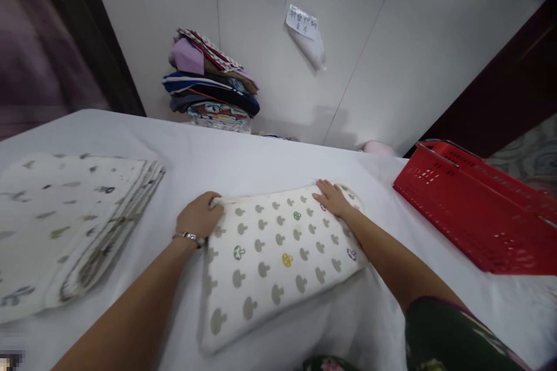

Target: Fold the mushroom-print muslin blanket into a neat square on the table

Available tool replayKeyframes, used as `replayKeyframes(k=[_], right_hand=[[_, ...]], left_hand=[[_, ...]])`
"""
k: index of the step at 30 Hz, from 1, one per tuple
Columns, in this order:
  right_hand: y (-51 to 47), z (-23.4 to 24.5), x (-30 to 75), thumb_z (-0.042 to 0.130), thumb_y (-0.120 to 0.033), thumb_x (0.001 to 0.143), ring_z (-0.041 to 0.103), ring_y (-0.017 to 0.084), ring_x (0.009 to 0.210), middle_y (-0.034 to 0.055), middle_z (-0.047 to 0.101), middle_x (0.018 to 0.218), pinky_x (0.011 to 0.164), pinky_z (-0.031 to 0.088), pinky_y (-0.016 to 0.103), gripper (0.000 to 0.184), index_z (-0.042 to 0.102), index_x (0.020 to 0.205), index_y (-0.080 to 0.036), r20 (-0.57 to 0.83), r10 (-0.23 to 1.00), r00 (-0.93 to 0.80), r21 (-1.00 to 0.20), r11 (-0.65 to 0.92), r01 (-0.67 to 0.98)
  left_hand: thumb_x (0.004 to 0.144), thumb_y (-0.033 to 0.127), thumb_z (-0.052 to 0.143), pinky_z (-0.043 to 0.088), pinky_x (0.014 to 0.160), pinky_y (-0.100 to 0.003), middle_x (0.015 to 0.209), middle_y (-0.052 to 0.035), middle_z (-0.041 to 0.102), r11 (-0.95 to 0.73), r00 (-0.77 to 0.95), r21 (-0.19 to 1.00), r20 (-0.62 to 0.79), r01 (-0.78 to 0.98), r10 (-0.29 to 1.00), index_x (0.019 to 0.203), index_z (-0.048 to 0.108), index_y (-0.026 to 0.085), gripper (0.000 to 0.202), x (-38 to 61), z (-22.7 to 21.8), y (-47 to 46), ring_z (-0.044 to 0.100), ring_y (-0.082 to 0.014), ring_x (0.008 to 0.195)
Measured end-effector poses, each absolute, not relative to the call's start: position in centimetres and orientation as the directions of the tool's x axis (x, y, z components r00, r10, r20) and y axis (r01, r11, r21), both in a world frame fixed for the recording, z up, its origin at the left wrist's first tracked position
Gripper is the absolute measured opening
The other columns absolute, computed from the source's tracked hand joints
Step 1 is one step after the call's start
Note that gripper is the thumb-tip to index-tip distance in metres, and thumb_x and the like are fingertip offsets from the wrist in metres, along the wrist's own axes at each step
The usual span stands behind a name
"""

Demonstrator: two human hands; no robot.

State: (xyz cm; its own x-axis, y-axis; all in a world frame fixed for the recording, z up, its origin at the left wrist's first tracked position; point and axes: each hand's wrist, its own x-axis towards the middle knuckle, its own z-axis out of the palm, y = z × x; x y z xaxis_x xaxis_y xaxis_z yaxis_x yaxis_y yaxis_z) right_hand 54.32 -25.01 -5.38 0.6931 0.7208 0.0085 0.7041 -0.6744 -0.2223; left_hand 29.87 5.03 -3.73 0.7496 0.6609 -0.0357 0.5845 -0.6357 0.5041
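A folded white cloth (278, 255) printed with grey mushrooms, plus a few green, yellow and purple ones, lies in front of me on the table. My left hand (201, 213), wearing a metal bracelet on its wrist, is closed on the cloth's far left corner; its fingertips are partly hidden. On the far right part of the same cloth, my right hand (334, 199) rests flat with its fingers stretched out. To the left lies another folded white cloth (65, 226) with a small grey and brown print, its layered edge facing right.
A red plastic basket (478, 214) with metal handles stands at the right on the white-covered table (209, 153). Folded fabrics (213, 81) form a pile behind the far edge. A paper note (302, 22) hangs on the wall. Something pink (376, 148) shows behind the table.
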Motion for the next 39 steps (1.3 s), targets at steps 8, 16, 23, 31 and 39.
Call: replayKeyframes(k=[8,16,23,31,39], right_hand=[[-27.3,-5.8,56.0,0.027,-0.052,0.090,0.013,0.021,0.138,0.0083,0.018,0.150,0.111,0.014,0.042,0.062,0.028,0.141,-0.017,0.029,0.619,0.785,-0.187,-0.768,0.612],[-29.4,-6.3,57.2,0.028,-0.049,0.090,0.019,0.024,0.136,0.0070,0.025,0.148,0.108,0.018,0.051,0.056,0.032,0.139,-0.022,-0.018,0.542,0.840,-0.091,-0.838,0.539],[-29.7,-6.0,51.7,0.024,-0.049,0.090,0.015,0.026,0.137,0.0101,0.021,0.149,0.108,0.015,0.053,0.059,0.032,0.139,-0.017,0.122,0.616,0.778,-0.032,-0.781,0.623],[-32.0,-6.0,46.8,0.026,-0.048,0.090,0.021,0.027,0.135,0.0088,0.027,0.147,0.104,0.024,0.054,0.054,0.038,0.136,-0.024,0.041,0.619,0.785,-0.107,-0.778,0.619],[-28.0,-4.2,35.4,0.030,-0.046,0.092,0.015,0.023,0.138,0.0037,0.018,0.150,0.108,0.018,0.050,0.052,0.025,0.142,-0.029,0.083,0.944,0.320,-0.140,-0.307,0.941]], left_hand=[[0.075,0.029,0.043,0.043,0.070,-0.028,0.092,-0.0022,0.066,-0.621,0.744,0.536,-0.022,0.572,0.667,0.102,0.059,0.025,0.032,29.7,-4.3,5.0,0.061,-0.0208,0.086],[0.074,0.025,0.044,0.042,0.076,-0.029,0.097,-0.0031,0.065,-0.636,0.761,0.571,0.028,0.520,0.648,0.103,0.060,0.025,0.033,29.8,-5.0,5.2,0.059,-0.0211,0.091],[0.070,0.023,0.054,0.044,0.075,-0.026,0.088,-0.0002,0.065,-0.486,0.767,0.776,0.006,0.401,0.642,0.103,0.061,0.022,0.034,29.6,-6.0,6.3,0.059,-0.0164,0.081],[0.070,0.029,0.063,0.045,0.080,-0.024,0.103,-0.0062,0.064,-0.406,0.715,0.835,0.021,0.372,0.698,0.103,0.060,0.016,0.035,29.5,-6.2,6.4,0.059,-0.0154,0.089],[0.076,0.039,0.059,0.047,0.069,-0.024,0.095,-0.0073,0.067,-0.310,0.701,0.841,-0.111,0.444,0.705,0.100,0.060,0.015,0.034,28.9,-5.0,6.0,0.062,-0.0155,0.076]])
